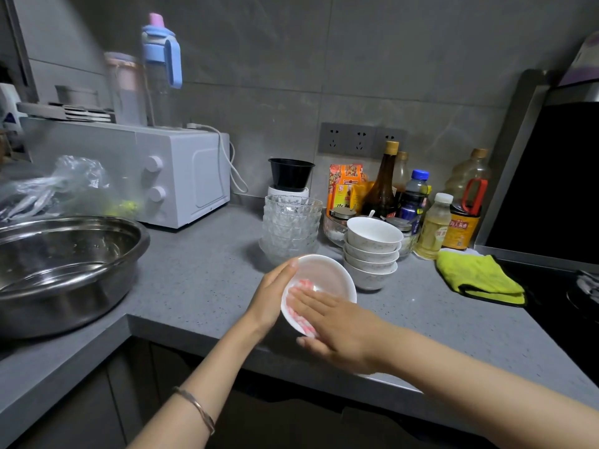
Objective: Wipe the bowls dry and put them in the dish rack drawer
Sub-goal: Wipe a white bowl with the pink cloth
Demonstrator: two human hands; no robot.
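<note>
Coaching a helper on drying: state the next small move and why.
Probably sweep the right hand round inside the white bowl: that hand presses the striped cloth flat against just the near wall, while the left hand holds the bowl tilted.

Microwave (181, 176) behind steel basin (64, 270); yellow cloth (479, 280) near sauce bottles (382, 186).

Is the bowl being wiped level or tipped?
Tipped: the left hand holds the white bowl with its inside facing the camera; the right hand presses a striped cloth inside.
</note>
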